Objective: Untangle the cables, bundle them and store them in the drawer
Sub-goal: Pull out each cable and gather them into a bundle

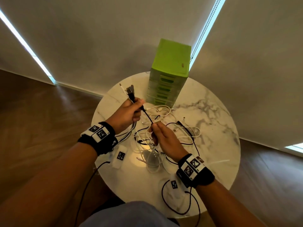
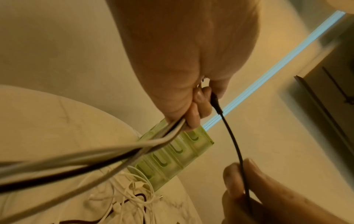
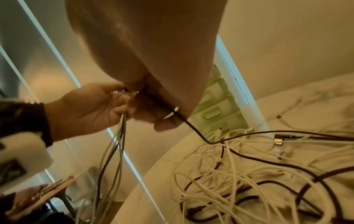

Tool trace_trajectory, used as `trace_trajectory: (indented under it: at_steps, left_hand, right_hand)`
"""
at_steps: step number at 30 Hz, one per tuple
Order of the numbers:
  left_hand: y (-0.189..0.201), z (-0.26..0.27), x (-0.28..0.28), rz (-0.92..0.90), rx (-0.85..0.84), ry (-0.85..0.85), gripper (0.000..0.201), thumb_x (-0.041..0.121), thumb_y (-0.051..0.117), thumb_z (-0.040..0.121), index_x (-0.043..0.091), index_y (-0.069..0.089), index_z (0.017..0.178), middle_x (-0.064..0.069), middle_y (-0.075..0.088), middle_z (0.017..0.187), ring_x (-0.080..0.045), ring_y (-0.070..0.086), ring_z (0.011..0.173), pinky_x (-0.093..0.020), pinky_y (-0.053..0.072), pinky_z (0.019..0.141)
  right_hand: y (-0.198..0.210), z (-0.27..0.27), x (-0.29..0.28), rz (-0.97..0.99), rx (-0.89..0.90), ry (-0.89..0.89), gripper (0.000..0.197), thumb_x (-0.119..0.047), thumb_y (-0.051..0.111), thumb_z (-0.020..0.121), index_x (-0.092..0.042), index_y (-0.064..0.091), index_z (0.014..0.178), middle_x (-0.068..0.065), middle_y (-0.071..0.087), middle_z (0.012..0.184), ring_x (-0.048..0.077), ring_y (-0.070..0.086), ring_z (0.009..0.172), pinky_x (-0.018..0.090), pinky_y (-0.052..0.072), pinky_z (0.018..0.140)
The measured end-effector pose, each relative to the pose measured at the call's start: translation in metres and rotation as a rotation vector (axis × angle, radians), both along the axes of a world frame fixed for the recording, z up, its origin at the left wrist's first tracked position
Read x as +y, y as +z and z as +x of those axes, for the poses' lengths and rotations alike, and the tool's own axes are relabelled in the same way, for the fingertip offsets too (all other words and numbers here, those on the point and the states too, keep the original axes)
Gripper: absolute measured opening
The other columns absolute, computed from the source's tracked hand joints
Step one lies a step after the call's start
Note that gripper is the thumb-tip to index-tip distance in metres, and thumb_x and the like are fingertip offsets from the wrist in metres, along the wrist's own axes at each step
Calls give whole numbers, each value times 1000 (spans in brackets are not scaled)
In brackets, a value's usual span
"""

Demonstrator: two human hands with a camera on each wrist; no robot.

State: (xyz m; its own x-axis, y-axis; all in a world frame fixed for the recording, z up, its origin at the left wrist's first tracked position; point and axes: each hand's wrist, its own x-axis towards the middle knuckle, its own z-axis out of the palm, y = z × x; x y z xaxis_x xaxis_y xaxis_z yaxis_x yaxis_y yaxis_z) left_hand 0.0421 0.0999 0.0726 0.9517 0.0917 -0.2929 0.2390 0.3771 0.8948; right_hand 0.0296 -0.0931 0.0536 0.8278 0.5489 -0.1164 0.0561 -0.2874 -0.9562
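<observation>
My left hand (image 1: pixel 129 112) grips a bunch of cable ends (image 1: pixel 129 93) above the table: a black plug and white and grey leads, whose lengths (image 2: pixel 107 153) hang down from the fist. A thin black cable (image 1: pixel 147 116) runs taut from that fist to my right hand (image 1: pixel 161 136), which pinches it between thumb and fingers (image 2: pixel 237 178). Below lies a tangle of white and black cables (image 1: pixel 164 141) on the round marble table (image 1: pixel 213 122). The green drawer unit (image 1: pixel 168 74) stands at the table's far side with all drawers closed.
Two small white tagged devices (image 1: pixel 120 156) (image 1: pixel 173 185) lie near the table's front edge, with black leads running off it. Wooden floor surrounds the table; blinds hang close behind the drawer unit. A wooden piece of furniture (image 3: pixel 38 197) stands to the left.
</observation>
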Motion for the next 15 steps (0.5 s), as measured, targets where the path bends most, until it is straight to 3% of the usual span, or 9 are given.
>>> trace_trajectory:
  at_steps: [2, 5, 9, 11, 13, 15]
  left_hand:
    - [3, 1, 3, -90, -2, 24, 20, 32, 50, 105, 26, 42, 87, 9, 32, 64, -5, 25, 52, -20, 21, 51]
    - [3, -2, -4, -142, 8, 3, 29, 49, 58, 91, 26, 42, 93, 10, 37, 64, -5, 25, 53, -19, 22, 51]
    - [3, -12, -23, 10, -56, -131, 25, 44, 54, 98, 26, 39, 90, 11, 38, 68, -6, 26, 57, -28, 16, 57]
    - [8, -17, -30, 89, -87, -138, 20, 38, 46, 105, 25, 42, 90, 14, 43, 64, -3, 35, 56, -24, 22, 55]
    - [11, -19, -34, 115, -69, -97, 16, 35, 41, 108, 25, 45, 96, 19, 50, 60, 3, 47, 56, -17, 37, 56]
    - [9, -21, -33, 132, -53, -57, 21, 33, 41, 109, 23, 46, 92, 17, 53, 63, 3, 52, 61, -14, 44, 60]
  right_hand:
    - [0, -2, -2, -16, -98, -92, 32, -36, 37, 110, -14, 56, 95, 4, 51, 72, 17, 48, 65, 43, 43, 62]
    - [11, 5, 2, 59, -103, -194, 32, -35, 35, 110, -14, 54, 96, -5, 46, 71, 17, 42, 65, 41, 38, 61]
    - [24, 13, 13, 1, -216, -118, 26, -33, 37, 110, -23, 56, 96, -13, 52, 74, 9, 48, 67, 35, 44, 65]
    - [25, 13, 18, -36, -252, -62, 24, -31, 38, 110, -26, 57, 97, -16, 57, 77, 4, 52, 69, 29, 46, 67]
    - [25, 10, 22, -72, -268, -9, 25, -30, 38, 110, -22, 57, 95, -11, 57, 77, 3, 52, 66, 25, 43, 65]
    - [24, 6, 24, -87, -270, 30, 27, -29, 38, 110, -29, 54, 89, -10, 55, 71, 3, 50, 60, 21, 39, 61]
